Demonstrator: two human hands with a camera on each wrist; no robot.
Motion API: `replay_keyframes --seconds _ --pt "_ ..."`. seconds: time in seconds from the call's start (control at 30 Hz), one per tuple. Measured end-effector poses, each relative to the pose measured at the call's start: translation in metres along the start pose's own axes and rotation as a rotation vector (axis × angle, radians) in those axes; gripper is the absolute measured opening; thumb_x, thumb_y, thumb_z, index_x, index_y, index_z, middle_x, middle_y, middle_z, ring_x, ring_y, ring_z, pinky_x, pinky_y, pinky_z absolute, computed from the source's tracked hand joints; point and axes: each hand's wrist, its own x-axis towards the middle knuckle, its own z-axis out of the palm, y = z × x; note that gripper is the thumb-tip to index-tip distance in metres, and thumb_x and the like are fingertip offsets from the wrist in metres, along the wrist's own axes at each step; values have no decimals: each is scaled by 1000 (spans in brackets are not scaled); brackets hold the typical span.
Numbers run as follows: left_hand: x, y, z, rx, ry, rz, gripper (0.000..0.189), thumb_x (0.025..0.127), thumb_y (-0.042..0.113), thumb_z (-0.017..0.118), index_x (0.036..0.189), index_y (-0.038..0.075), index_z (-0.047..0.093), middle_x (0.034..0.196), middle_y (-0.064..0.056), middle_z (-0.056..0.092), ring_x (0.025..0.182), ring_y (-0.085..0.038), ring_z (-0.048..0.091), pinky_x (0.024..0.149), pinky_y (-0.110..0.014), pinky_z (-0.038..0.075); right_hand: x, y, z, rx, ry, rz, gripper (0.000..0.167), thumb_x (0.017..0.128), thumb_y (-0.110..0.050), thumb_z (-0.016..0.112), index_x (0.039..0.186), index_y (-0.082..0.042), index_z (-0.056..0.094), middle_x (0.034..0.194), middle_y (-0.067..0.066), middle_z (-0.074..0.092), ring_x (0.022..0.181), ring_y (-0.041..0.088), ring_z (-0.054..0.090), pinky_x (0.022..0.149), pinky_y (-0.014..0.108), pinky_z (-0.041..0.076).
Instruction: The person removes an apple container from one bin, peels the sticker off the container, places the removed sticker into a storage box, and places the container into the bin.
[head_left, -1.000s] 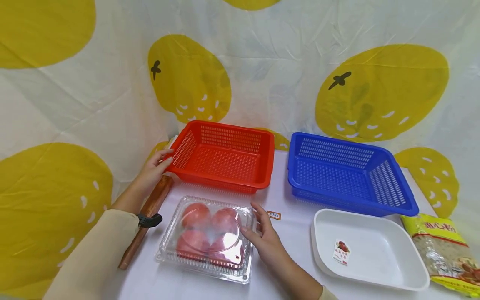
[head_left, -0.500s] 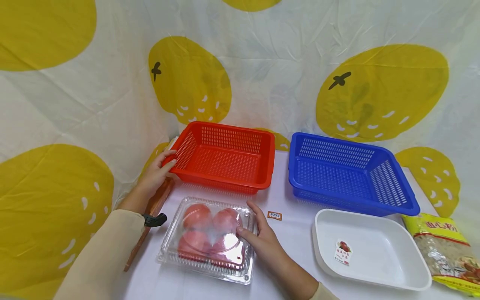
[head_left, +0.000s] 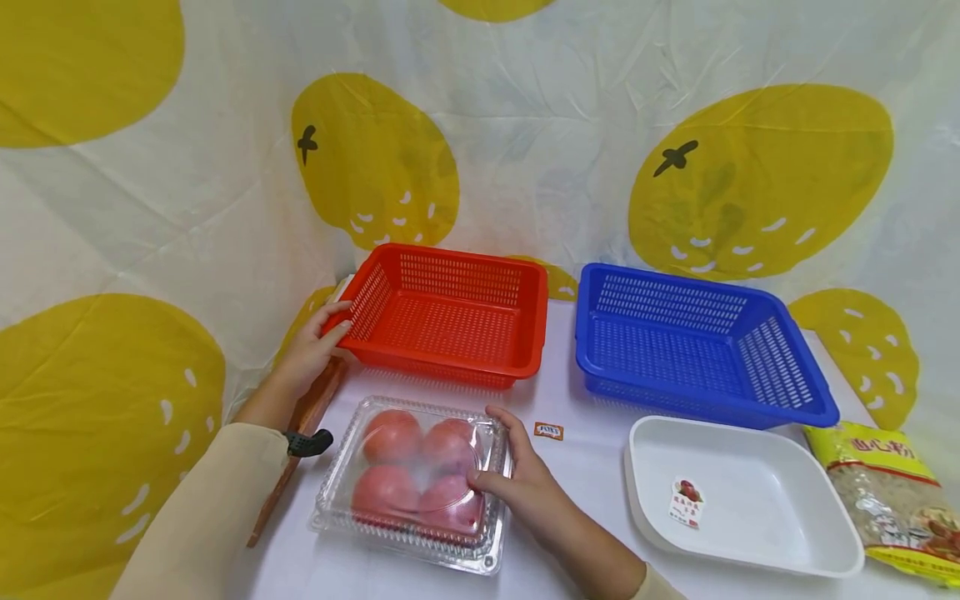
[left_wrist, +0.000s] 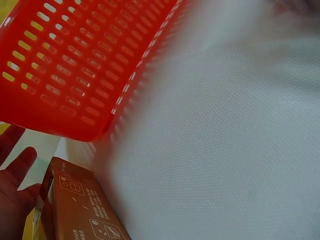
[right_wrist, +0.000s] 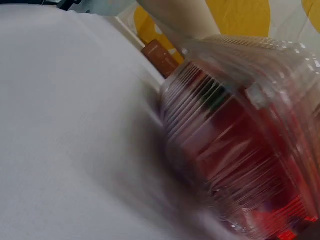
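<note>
My left hand [head_left: 302,352] is at the near left rim of a red plastic basket [head_left: 438,360], fingertips right at the edge. In the left wrist view the fingers [left_wrist: 17,165] lie extended below the basket's slotted wall [left_wrist: 75,65]. My right hand [head_left: 531,493] grips the right side of a clear plastic clamshell box [head_left: 405,548], thumb on the lid and index finger along the far right corner. Several round red fruits [head_left: 393,437] like tomatoes show through the lid. From the right wrist, the box [right_wrist: 215,145] looks tilted above a shadow on the white cloth.
A long brown printed carton [head_left: 318,400] lies under my left forearm. To the right are a blue basket [head_left: 697,400], a white tray [head_left: 742,554] with a sticker in it, and a yellow-ended food bag [head_left: 877,492]. A small orange packet [head_left: 548,431] lies mid-table.
My right hand has shifted slightly left with its thumb further onto the lid, and the glare on the lid has faded. My left hand has slid slightly right at the basket rim.
</note>
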Motion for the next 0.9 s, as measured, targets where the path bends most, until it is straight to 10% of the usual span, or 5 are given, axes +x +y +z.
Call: replay_keyframes --seconds 0.37,0.9 --pt "4 -5 0 -56 -8 34 57 114 28 53 166 16 36 171 -16 27 107 -15 65 94 -30 60 -2 -13 -2 144 -127 55 85 93 -4 71 163 -23 26 161 27 33 114 29 66 87 43 60" --pt "2 -1 1 -9 -2 -16 57 114 35 53 167 23 36 166 -19 36 128 -38 57 99 -35 58 7 -12 -1 331 19 134 74 88 -2 66 156 -19 41 158 17 33 119 28 55 88 43 54"
